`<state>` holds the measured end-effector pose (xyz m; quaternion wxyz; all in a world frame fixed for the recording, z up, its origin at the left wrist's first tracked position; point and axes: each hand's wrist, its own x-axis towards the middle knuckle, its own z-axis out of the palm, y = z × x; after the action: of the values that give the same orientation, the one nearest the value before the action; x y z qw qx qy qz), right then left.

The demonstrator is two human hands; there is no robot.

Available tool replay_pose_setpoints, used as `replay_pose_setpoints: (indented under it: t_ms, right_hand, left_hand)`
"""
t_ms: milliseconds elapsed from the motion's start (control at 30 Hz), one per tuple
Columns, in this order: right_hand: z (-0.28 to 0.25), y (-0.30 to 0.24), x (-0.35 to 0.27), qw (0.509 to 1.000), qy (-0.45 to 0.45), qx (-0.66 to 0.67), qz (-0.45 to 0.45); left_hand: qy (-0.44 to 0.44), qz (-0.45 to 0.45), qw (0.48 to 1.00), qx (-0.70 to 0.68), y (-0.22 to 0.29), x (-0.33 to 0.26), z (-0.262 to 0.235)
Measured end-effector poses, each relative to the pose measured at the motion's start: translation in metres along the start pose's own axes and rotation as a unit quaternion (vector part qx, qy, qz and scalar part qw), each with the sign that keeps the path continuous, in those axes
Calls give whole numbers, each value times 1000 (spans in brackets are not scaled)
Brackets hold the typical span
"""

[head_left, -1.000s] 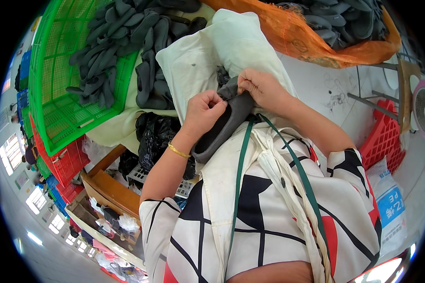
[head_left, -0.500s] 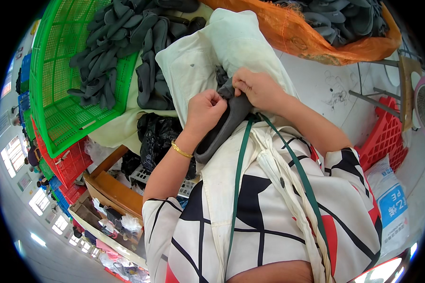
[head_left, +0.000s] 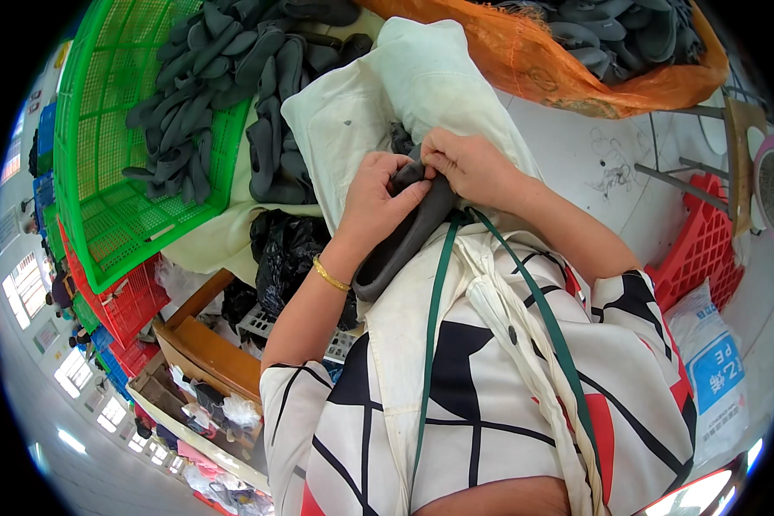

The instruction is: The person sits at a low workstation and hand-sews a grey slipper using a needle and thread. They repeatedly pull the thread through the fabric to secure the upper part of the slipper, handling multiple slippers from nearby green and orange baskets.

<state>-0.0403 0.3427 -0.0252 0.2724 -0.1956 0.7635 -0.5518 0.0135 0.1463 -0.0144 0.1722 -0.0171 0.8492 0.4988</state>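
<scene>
Two hands meet on one long dark grey rubber shoe sole (head_left: 404, 236), which we hold over our lap against the white cloth apron (head_left: 378, 103). Our left hand (head_left: 371, 206) wraps its grip around the sole's upper part, fingers closed on it. Our right hand (head_left: 469, 165) pinches the sole's top end, thumb and fingertips pressed tight. Beyond lie more grey soles in a green plastic crate (head_left: 120, 219) and in an orange mesh sack (head_left: 568, 73). A red plastic crate (head_left: 705, 249) stands at our right.
</scene>
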Motion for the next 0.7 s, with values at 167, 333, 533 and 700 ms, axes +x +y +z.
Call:
replay_pose_setpoints:
  t_ms: [167,333,533,700]
  right_hand:
    - [2,6,-1,1000,10,-1,-18]
    - [2,0,-3,994,16,86,72]
    - [2,-4,-15,986,57,127,94]
    - [-23,-34,-41,985,90,149,16]
  left_hand:
    - [-5,18,999,-27,-11,3,0]
    - [-7,23,1000,-16,-18,6,0]
    - [5,13,1000,-4,-21,9,6]
    - [5,-15,999,-31,-21,7,6]
